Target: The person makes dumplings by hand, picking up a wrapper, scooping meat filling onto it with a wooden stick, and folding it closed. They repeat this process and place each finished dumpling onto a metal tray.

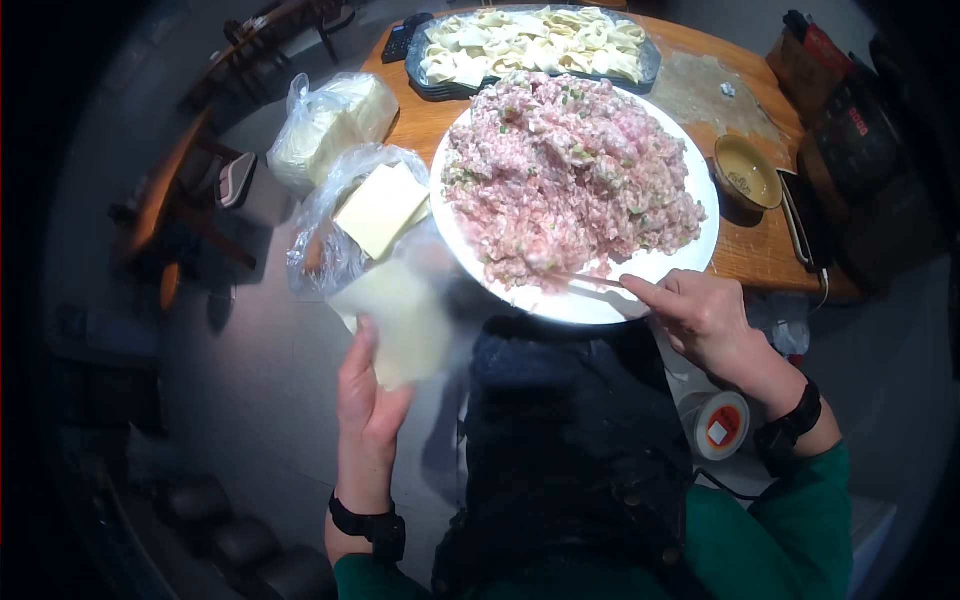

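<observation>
The left grip (365, 390) loosely clasps a pale wrapper (405, 320) lying across its fingers, the right grip (705, 315) pinches chopsticks (590, 282) whose tips touch the mince (565, 175) on the white plate (600, 306) just beyond both, with a tray (425, 82) of folded dumplings farther off.

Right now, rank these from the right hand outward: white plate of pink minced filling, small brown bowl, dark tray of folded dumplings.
From the right hand:
1. White plate, just ahead.
2. Brown bowl, ahead, rightward.
3. Dark tray, table's far end.

Wrapper (405, 320) blurred; tray (430, 88) apparently cut off at top.
</observation>
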Available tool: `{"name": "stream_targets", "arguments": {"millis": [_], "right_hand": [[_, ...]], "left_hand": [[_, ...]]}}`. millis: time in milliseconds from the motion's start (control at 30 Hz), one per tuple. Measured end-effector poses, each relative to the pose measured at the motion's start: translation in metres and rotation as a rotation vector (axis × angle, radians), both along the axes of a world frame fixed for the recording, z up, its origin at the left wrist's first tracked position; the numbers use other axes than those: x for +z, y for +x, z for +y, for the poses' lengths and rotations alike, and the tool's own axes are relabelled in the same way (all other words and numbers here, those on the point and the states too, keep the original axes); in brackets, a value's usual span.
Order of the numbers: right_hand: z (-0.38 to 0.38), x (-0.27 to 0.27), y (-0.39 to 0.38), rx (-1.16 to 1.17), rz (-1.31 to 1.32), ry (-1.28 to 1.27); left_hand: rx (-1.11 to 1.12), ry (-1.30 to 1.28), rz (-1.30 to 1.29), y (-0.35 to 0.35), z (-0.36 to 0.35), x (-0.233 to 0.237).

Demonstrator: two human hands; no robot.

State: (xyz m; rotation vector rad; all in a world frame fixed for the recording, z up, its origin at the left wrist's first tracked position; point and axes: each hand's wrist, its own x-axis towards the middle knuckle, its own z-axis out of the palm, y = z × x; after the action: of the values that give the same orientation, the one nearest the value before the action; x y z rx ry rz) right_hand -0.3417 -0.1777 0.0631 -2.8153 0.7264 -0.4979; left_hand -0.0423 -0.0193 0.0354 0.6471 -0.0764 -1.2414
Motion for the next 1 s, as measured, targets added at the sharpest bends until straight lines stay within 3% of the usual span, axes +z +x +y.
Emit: {"name": "stream_targets", "arguments": {"millis": [133, 267, 367, 500, 567, 667, 933, 1000], "right_hand": [[-0.003, -0.016, 0.014, 0.007, -0.014, -0.105], [0.003, -0.010, 0.015, -0.012, 0.122, -0.108], [0.006, -0.008, 0.006, 0.012, 0.020, -0.033], [0.012, -0.017, 0.004, -0.095, 0.018, -0.101], [0.019, -0.021, 0.010, -0.097, -0.002, -0.100], [0.030, -0.023, 0.017, -0.091, -0.065, -0.034], [0.049, -0.035, 0.021, -0.039, -0.091, -0.016], [0.054, -0.038, 0.024, -0.005, -0.140, -0.140]], "left_hand": [[-0.089, 0.143, 0.096, -0.031, 0.007, -0.019], [-0.149, 0.293, 0.047, -0.047, 0.007, -0.046], [-0.284, 0.449, -0.056, -0.061, -0.001, -0.041], [-0.329, 0.341, 0.026, -0.072, -0.017, -0.039], [-0.329, 0.108, 0.040, -0.076, -0.025, -0.043], [-0.353, -0.003, -0.021, -0.081, -0.031, -0.032], [-0.358, -0.042, 0.002, -0.079, -0.033, -0.033], [-0.358, -0.038, 0.004, -0.079, -0.033, -0.034]]}}
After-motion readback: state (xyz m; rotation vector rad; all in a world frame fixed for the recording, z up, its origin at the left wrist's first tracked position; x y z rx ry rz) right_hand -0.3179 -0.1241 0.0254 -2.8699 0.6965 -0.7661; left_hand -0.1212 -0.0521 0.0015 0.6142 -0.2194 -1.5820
